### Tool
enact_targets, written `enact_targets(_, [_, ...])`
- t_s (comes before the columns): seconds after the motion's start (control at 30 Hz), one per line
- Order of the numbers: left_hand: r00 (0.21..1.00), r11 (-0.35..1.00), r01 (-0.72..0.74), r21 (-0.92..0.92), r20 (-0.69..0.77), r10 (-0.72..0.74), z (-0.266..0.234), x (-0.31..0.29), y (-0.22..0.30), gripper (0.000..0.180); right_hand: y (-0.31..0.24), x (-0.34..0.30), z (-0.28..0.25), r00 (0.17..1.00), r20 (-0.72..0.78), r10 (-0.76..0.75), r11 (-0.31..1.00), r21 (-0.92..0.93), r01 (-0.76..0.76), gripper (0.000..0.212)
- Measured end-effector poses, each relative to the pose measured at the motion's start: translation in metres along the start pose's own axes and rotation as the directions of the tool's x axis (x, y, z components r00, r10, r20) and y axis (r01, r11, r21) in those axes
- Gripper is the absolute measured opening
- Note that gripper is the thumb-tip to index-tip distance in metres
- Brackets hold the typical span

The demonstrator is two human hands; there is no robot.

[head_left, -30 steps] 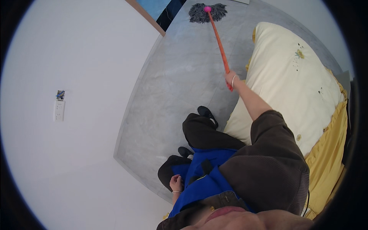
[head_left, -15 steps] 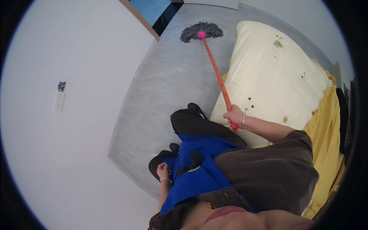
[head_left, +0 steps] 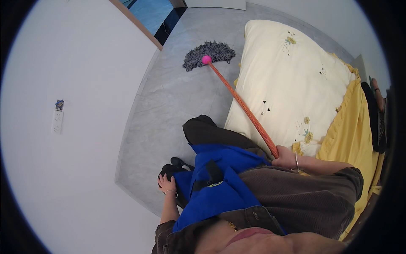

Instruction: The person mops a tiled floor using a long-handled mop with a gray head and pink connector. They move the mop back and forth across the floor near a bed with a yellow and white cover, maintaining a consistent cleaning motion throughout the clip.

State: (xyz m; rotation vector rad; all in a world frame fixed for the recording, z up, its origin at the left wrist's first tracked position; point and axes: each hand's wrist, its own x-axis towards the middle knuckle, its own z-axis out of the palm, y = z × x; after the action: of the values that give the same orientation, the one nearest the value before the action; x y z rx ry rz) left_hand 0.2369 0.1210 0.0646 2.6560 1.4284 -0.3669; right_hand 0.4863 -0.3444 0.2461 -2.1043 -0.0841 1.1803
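Observation:
My right hand (head_left: 286, 158) is wrapped round the upper end of a mop (head_left: 243, 105) with an orange-red handle, close to my right side. The handle slants away to the far left, passing over the bed's near edge. Its grey, shaggy head (head_left: 215, 51) lies spread on the floor, joined to the handle by a pink ball (head_left: 207, 60). On my dark trouser leg rests my left hand (head_left: 167, 183), fingers spread and holding nothing. Both wrists wear a bracelet.
A bed (head_left: 292, 80) with a cream flowered cover and yellow ruffled skirt fills the right side. A white wall (head_left: 84, 165) with a socket (head_left: 58, 121) runs along the left. Far left is a doorway (head_left: 167, 26). Another person's arm (head_left: 376, 91) shows at the right edge.
The mop has been drawn back toward me, my right hand moving nearer my body. My left hand has opened from a curl and now lies on my leg.

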Motion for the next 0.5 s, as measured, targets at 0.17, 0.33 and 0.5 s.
enact_targets(0.17, [0.995, 0.993, 0.099, -0.072, -0.003, -0.099, -0.005, -0.006, 0.005, 0.038, -0.026, 0.031, -0.011, 0.979, 0.106, 0.172, 0.976, 0.113, -0.184, 0.036])
enact_targets(0.33, [0.992, 0.988, 0.108, -0.111, -0.056, -0.115, -0.002, -0.004, 0.004, 0.032, -0.045, 0.099, -0.033, 0.966, 0.123, 0.229, 0.954, 0.168, -0.247, 0.034])
enact_targets(0.5, [0.99, 0.985, 0.115, -0.126, -0.064, -0.123, 0.005, -0.004, -0.002, 0.028, -0.075, 0.207, -0.041, 0.984, 0.112, 0.135, 0.975, 0.162, -0.152, 0.032])
